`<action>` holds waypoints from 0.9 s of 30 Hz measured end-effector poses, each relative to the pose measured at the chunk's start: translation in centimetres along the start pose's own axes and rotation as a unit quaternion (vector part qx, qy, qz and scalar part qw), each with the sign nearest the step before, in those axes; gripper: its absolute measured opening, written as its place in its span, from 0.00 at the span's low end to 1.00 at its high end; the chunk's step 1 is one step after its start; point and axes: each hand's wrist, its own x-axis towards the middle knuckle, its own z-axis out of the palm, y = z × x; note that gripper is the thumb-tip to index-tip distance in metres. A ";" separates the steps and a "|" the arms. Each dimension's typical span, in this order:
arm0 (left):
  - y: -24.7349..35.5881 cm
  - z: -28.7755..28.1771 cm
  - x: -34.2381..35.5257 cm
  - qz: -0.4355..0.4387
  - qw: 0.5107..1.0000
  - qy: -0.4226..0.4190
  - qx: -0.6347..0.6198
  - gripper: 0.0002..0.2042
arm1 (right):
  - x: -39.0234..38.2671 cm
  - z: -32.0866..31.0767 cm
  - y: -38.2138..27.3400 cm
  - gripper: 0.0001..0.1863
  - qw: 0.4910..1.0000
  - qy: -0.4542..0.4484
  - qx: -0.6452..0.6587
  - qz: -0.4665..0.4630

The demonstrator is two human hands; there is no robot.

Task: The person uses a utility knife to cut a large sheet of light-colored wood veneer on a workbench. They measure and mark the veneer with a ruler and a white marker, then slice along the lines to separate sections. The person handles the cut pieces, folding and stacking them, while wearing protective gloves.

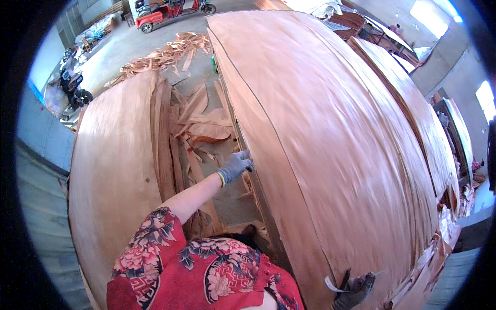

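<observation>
My left hand (236,166), in a grey glove with a yellow cuff, has its fingers bent over the left edge of the large veneer stack (320,129). A long thin split or edge line runs down this pinkish sheet, just right of that hand. At the stack's lower right, my right hand (357,289), in a dark glove, is closed on a small dark tool (342,281) with a pale strip sticking out; its exact shape is unclear. A shorter veneer stack (111,150) lies left of my left arm, across a gap with torn veneer scraps (201,129).
More scraps (155,57) lie on the concrete floor beyond. A red cargo tricycle (168,15) stands at the back, a dark scooter (72,85) at the left. Further veneer stacks (413,108) line the right, with ragged offcuts (429,261) along the near right edge.
</observation>
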 end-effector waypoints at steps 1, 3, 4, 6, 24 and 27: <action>0.2 -1.0 0.5 -0.015 1.000 0.006 -0.001 0.28 | 0.6 2.0 1.5 0.07 0.996 0.006 -0.047 -0.073; 0.9 -3.3 1.6 -0.031 0.998 0.041 -0.027 0.26 | 2.2 5.7 3.2 0.05 0.998 0.019 -0.019 -0.056; 1.2 -4.8 2.5 -0.059 0.997 0.051 -0.028 0.27 | 3.1 7.6 3.3 0.05 0.998 0.027 0.047 0.026; 1.0 -7.9 4.2 -0.067 0.992 0.090 -0.051 0.27 | 4.1 11.0 3.9 0.06 0.994 -0.077 0.071 0.027; -1.3 -27.6 43.3 -0.121 0.940 0.296 -0.115 0.36 | -4.0 42.8 7.5 0.08 0.992 0.043 -0.022 0.116; 0.9 -26.8 44.2 -0.134 0.954 0.254 -0.087 0.42 | -2.2 44.3 8.4 0.09 0.992 0.025 0.011 0.124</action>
